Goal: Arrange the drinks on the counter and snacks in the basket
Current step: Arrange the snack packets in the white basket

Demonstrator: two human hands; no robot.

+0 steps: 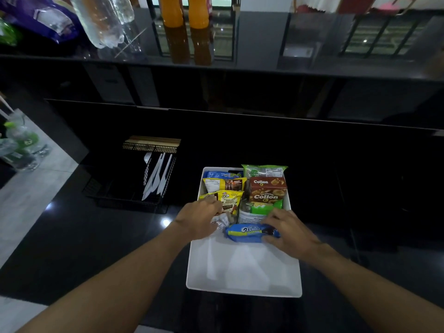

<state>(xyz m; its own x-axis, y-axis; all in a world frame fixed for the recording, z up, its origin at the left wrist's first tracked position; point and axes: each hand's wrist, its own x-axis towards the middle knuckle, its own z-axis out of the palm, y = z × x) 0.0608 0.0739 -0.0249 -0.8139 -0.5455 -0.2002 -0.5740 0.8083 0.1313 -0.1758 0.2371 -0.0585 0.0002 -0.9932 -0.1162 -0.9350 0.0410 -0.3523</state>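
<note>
A white basket [242, 270] stands on the lower black counter, its far half packed with snacks. A brown Collon box [268, 189] and a green packet [263, 170] lie at the back right, yellow packets [228, 198] at the left. My right hand [288, 230] grips a blue biscuit packet [249, 233] lying crosswise in the basket. My left hand [200, 218] reaches over the basket's left rim, fingers curled on a small pale wrapper [221, 222] beside the yellow packets. Two orange drink bottles [183, 12] and clear bottles [103, 22] stand on the raised counter.
A black wire caddy [134, 188] with white plastic cutlery [156, 175] and wooden chopsticks sits left of the basket. A purple snack bag [40, 18] lies at the upper counter's left end. Clear bottles with green labels [20, 145] stand at the far left on a grey surface.
</note>
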